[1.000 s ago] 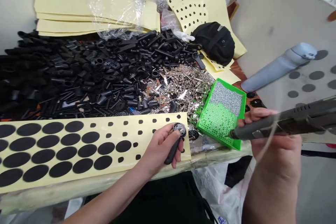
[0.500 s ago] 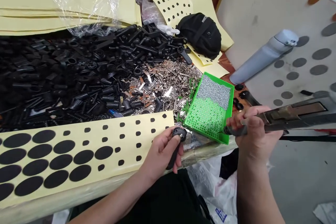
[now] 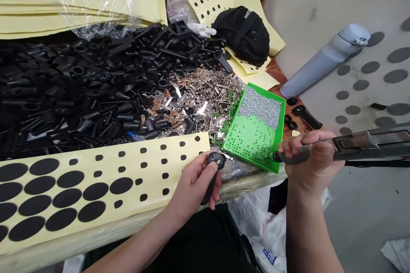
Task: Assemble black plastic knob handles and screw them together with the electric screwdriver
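Note:
My left hand (image 3: 195, 183) is closed round a black plastic handle part (image 3: 214, 169) with a round metal-centred head, held at the table's front edge beside the yellow sticker sheet (image 3: 96, 179). My right hand (image 3: 307, 158) grips a long grey electric screwdriver (image 3: 352, 147), its tip pointing left at the near corner of the green perforated screw tray (image 3: 256, 128). Small silver screws cover the tray's far half.
A big heap of black plastic parts (image 3: 80, 85) and a pile of shiny metal pieces (image 3: 195, 102) fill the table. Behind lie yellow backing sheets (image 3: 64, 4), clear plastic wrap, a black pouch (image 3: 245, 34) and a grey bottle (image 3: 323, 62) at right.
The view has shifted so everything sits slightly higher and further left. The screwdriver tip has come down closer to the green tray's near corner. The left hand keeps the black part.

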The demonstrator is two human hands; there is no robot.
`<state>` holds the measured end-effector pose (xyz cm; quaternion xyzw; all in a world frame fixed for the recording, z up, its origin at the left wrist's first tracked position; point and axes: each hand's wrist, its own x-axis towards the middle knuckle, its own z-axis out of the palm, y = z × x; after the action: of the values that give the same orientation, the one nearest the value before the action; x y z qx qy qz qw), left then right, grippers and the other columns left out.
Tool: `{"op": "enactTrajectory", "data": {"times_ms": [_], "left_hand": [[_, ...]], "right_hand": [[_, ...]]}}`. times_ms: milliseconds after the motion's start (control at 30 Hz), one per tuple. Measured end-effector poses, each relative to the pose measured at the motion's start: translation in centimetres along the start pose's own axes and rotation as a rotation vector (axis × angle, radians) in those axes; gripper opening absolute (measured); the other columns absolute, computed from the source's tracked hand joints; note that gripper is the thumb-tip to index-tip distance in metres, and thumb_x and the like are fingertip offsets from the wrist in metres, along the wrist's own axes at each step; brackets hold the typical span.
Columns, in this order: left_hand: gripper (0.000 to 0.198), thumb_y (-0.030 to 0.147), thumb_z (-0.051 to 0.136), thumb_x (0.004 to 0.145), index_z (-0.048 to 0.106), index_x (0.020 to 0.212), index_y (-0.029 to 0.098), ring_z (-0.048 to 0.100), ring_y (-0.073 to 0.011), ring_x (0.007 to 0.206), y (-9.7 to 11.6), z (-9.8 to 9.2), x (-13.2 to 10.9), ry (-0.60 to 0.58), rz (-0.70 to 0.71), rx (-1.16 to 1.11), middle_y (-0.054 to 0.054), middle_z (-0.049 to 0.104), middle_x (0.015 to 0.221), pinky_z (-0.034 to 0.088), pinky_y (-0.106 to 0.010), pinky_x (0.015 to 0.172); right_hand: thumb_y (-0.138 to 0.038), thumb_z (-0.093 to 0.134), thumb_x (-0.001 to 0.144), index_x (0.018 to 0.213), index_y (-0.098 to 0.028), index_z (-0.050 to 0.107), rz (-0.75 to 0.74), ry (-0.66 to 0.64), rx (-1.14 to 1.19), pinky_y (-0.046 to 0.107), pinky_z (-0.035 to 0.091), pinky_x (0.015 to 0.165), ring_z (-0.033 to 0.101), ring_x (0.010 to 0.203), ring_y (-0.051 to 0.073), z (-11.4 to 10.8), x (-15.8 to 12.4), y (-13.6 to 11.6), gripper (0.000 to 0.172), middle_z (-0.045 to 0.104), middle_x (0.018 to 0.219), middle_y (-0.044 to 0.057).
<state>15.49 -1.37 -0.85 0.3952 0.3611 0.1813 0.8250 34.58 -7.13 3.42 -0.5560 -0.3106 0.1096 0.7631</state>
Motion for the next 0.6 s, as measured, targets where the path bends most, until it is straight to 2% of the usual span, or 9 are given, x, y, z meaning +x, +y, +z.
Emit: {"op": "enactTrajectory", "data": {"times_ms": [233,400,600], "left_hand": [[0.036,0.045,0.058,0.080,0.051,0.100,0.015,0.052,-0.0103,0.038,0.04,-0.01,-0.07,-0.009,0.005,-0.004,0.004,0.056,0.058,0.043,-0.019,0.030],[0.041,0.045,0.058,0.080,0.051,0.107,0.016,0.052,-0.0104,0.037,0.09,-0.01,-0.10,-0.005,-0.003,-0.011,0.004,0.056,0.057,0.043,-0.019,0.030],[0.039,0.045,0.059,0.080,0.052,0.105,0.015,0.053,-0.0106,0.038,0.07,-0.05,-0.03,-0.007,0.007,-0.010,0.003,0.057,0.058,0.044,-0.019,0.030]], "right_hand": [[-0.041,0.075,0.071,0.068,-0.020,0.050,0.020,-0.003,0.032,0.022,0.036,0.040,0.041,0.037,0.006,-0.01,-0.13,-0.01,0.033,0.043,0.049,-0.009],[-0.038,0.073,0.073,0.068,-0.021,0.050,0.003,0.003,0.012,0.022,0.035,0.039,0.041,0.037,0.006,-0.12,-0.18,0.24,0.029,0.043,0.049,-0.009],[-0.042,0.074,0.071,0.067,-0.021,0.049,0.003,-0.013,0.012,0.023,0.037,0.040,0.040,0.037,0.006,0.00,-0.14,0.26,0.033,0.042,0.049,-0.010]]}}
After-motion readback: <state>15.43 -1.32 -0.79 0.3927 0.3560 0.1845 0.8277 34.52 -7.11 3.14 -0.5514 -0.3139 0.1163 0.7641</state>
